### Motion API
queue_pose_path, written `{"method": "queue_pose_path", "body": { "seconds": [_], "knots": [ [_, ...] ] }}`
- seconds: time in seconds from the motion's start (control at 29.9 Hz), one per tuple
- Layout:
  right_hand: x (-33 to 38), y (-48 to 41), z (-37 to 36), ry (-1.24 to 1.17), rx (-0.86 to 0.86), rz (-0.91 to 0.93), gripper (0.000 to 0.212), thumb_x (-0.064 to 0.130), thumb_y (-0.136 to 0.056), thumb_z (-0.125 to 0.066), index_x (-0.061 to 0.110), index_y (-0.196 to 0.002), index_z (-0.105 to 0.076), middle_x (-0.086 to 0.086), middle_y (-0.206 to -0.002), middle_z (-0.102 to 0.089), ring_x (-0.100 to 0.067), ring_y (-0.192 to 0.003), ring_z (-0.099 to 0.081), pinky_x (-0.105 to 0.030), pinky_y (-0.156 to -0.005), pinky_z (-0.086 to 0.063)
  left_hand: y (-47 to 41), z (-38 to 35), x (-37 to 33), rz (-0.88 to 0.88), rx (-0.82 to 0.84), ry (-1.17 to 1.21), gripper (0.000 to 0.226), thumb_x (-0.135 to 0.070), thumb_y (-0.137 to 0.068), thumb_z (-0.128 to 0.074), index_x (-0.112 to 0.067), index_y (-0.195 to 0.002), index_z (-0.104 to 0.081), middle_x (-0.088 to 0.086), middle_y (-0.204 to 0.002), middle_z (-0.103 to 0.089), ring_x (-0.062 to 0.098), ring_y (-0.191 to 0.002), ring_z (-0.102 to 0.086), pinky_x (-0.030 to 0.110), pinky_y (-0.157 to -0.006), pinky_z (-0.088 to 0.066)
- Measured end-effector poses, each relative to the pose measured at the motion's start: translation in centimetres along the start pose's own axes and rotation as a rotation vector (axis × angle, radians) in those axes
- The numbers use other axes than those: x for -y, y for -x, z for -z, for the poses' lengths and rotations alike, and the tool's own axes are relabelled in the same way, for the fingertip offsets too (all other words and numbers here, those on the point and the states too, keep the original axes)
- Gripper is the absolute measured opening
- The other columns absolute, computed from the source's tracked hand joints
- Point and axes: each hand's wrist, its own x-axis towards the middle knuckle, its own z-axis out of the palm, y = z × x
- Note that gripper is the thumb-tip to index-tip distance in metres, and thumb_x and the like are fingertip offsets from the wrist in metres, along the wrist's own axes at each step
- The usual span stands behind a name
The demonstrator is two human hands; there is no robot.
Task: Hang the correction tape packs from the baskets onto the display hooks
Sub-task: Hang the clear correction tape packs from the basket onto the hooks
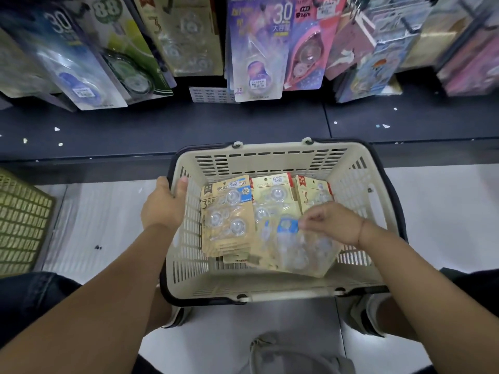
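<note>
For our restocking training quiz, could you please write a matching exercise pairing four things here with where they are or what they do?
1 left hand
2 right hand
3 cream basket
4 olive crate

A stands at the left edge
B pinches a correction tape pack
C grips the basket's rim
D holds tan packs

Pairs: 1-C, 2-B, 3-D, 4-A

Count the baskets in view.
2. A cream basket at centre, its left rim gripped by the left hand, the right hand pinching a pack inside; a green basket cut off at the left edge. Others may be offscreen.
</note>
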Motion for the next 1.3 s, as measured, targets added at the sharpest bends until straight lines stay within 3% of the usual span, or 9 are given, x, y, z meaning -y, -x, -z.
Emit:
{"method": "queue_pose_path", "body": {
  "seconds": [0.1,0.2,0.33,0.5,0.63,0.77,1.0,1.17,1.3],
  "knots": [
    [1.7,-1.2,0.4,-0.443,-0.342,-0.001,0.016,0.006,-0.092,-0.062,0.013,-0.082,-0.072,0.005,-0.077,-0.069,-0.005,-0.073,-0.060,-0.020,-0.075,-0.050,0.0,0.1,0.0,-0.006,-0.003,0.014,0.064,-0.058,-0.104,-0.031,-0.004,-0.136,-0.044,0.017,-0.109,-0.066,0.040,-0.101,-0.061,0.039,-0.077,-0.039],
    [2.9,-3.4,-1.1,-0.639,-0.461,-0.082,0.012,0.005,-0.093,-0.060,0.007,-0.088,-0.071,0.005,-0.068,-0.066,-0.005,-0.061,-0.056,-0.020,-0.063,-0.048,0.0,0.1,0.1,-0.006,-0.006,0.013,0.061,-0.059,-0.103,-0.029,-0.005,-0.122,-0.047,0.007,-0.087,-0.059,0.035,-0.088,-0.058,0.040,-0.072,-0.040],
    [3.1,-6.7,-3.5,-0.384,-0.416,-0.105,0.018,0.009,-0.096,-0.054,0.001,-0.097,-0.070,-0.006,-0.093,-0.061,-0.020,-0.086,-0.051,-0.028,-0.079,-0.040,0.0,0.1,0.0,0.003,0.001,0.009,0.059,-0.060,-0.103,-0.029,-0.006,-0.121,-0.047,-0.004,-0.074,-0.050,0.030,-0.083,-0.056,0.038,-0.071,-0.039],
    [-0.7,-6.6,-2.5,-0.149,-0.757,-0.246,0.036,0.022,-0.095,-0.059,0.009,-0.128,-0.058,-0.015,-0.133,-0.053,-0.031,-0.123,-0.050,-0.035,-0.105,-0.037,-0.1,-0.1,0.1,0.002,-0.016,0.012,0.054,-0.060,-0.103,-0.030,-0.010,-0.115,-0.046,-0.004,-0.076,-0.048,0.023,-0.077,-0.048,0.037,-0.071,-0.037],
    [-4.1,-6.1,-2.2,-0.288,-0.569,-0.444,0.041,0.032,-0.096,-0.054,0.012,-0.131,-0.053,-0.014,-0.127,-0.060,-0.032,-0.112,-0.057,-0.040,-0.097,-0.046,-0.2,-0.1,-0.1,0.005,-0.015,-0.003,0.057,-0.061,-0.102,-0.030,-0.010,-0.120,-0.047,0.003,-0.089,-0.058,0.025,-0.081,-0.051,0.037,-0.072,-0.040],
    [-4.1,-6.2,-2.6,-0.346,-0.601,-0.534,0.063,0.045,-0.083,-0.069,0.015,-0.134,-0.048,-0.014,-0.132,-0.054,-0.035,-0.119,-0.054,-0.050,-0.102,-0.046,0.0,-0.1,-0.2,0.007,-0.013,-0.016,0.063,-0.062,-0.102,-0.030,-0.008,-0.129,-0.048,0.004,-0.093,-0.058,0.031,-0.088,-0.059,0.038,-0.073,-0.041],
    [2.1,-7.6,-7.8,-0.383,-0.492,-0.262,0.075,0.023,-0.082,-0.074,0.017,-0.144,-0.032,-0.007,-0.133,-0.038,-0.025,-0.108,-0.052,-0.023,-0.077,-0.045,0.1,0.0,-0.3,0.004,-0.013,-0.001,0.071,-0.062,-0.102,-0.030,-0.006,-0.145,-0.040,0.016,-0.118,-0.067,0.038,-0.110,-0.063,0.040,-0.078,-0.041],
    [2.6,-7.1,-7.0,-0.286,-0.539,-0.130,0.053,0.024,-0.089,-0.069,0.016,-0.136,-0.046,-0.005,-0.134,-0.047,-0.018,-0.117,-0.050,-0.030,-0.102,-0.041,0.1,0.1,-0.2,0.027,-0.001,0.014,0.066,-0.061,-0.102,-0.031,-0.006,-0.136,-0.045,0.003,-0.094,-0.057,0.026,-0.090,-0.058,0.037,-0.073,-0.040],
    [0.8,-6.0,-5.1,-0.304,-0.515,-0.196,0.058,0.027,-0.090,-0.068,0.015,-0.141,-0.044,-0.002,-0.140,-0.046,-0.021,-0.132,-0.042,-0.029,-0.104,-0.035,0.2,0.1,-0.3,0.022,0.004,0.003,0.066,-0.060,-0.102,-0.031,-0.007,-0.140,-0.043,0.014,-0.117,-0.066,0.034,-0.102,-0.062,0.039,-0.075,-0.042]
  ]
}}
